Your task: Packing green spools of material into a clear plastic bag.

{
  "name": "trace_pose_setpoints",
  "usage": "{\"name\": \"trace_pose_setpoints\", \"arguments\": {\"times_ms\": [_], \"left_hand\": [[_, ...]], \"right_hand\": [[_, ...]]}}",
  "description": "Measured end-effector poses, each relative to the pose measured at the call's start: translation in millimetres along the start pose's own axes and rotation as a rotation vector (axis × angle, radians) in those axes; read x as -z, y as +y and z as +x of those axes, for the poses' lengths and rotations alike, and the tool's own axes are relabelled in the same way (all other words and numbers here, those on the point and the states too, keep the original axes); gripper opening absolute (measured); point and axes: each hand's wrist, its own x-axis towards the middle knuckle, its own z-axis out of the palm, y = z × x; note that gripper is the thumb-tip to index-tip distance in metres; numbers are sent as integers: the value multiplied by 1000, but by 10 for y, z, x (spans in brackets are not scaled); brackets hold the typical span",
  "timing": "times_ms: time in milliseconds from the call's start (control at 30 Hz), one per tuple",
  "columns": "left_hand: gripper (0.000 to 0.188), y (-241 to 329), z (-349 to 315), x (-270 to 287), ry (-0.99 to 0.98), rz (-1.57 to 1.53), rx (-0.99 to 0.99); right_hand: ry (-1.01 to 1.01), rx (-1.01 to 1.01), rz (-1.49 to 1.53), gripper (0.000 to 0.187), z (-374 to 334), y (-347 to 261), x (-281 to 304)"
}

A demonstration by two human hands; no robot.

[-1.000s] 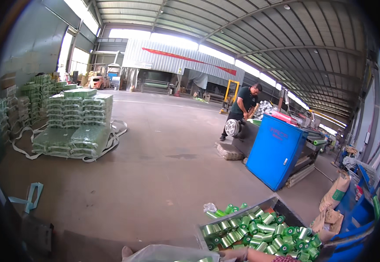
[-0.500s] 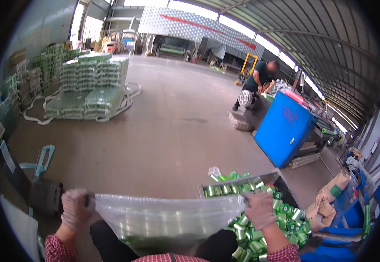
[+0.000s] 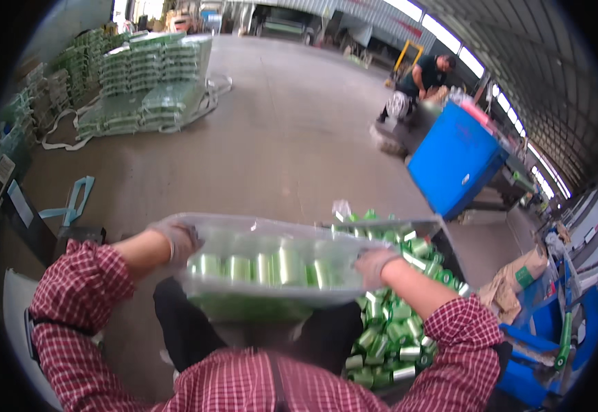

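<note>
A clear plastic bag (image 3: pixel 271 230) spreads across my lap, its mouth held wide. Several shiny green rolls (image 3: pixel 289 266), looking like spools of film, stand in a row inside it. My left hand (image 3: pixel 181 240), in a thin pale glove, is closed on the bag's left edge. On the opposite edge my gloved right hand (image 3: pixel 376 266) grips the plastic; its fingertips are partly hidden by the bag. Just right of my knee lies a heap of loose green rolls (image 3: pixel 398 319) in a dark-edged bin (image 3: pixel 443 237).
Stacked bagged green rolls (image 3: pixel 151 75) stand at the far left. A blue cabinet (image 3: pixel 455 161) is to the right, with a person (image 3: pixel 419 86) bending at work behind it. Brown paper sacks (image 3: pixel 519 278) and blue frames (image 3: pixel 536 336) crowd the right side.
My view has tilted downward. Both hands have come closer together and the bag's mouth has opened, so the rolls inside show more plainly. More of my arms is visible.
</note>
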Motion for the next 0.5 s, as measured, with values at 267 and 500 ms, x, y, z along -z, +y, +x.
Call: {"name": "trace_pose_setpoints", "arguments": {"times_ms": [267,500], "left_hand": [[76,211,-749,186,749,-825,554],[38,194,-441,-100,856,-2074,225]], "right_hand": [[95,-42,349,65,641,-881,479],[390,224,649,55,999,-1512,1318]]}}
